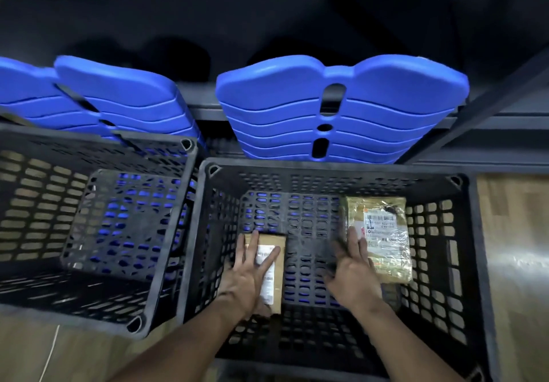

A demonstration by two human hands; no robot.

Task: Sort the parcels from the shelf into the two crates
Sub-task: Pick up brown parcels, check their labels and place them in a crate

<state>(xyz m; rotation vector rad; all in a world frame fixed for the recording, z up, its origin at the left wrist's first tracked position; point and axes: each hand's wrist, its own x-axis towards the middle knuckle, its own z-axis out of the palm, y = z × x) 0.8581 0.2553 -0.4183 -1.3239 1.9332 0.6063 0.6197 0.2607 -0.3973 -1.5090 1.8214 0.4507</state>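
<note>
Fingers [252, 243] of our left hand [248, 274] lie spread flat on the brown box [271, 283]; our right hand [353, 271], fingers straight, touches the yellow packet [386, 242] inside the right crate [326, 165].

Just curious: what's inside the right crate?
Two parcels: a brown parcel under the left hand, a plastic-wrapped parcel by the right hand. Hands hide part of each.
</note>
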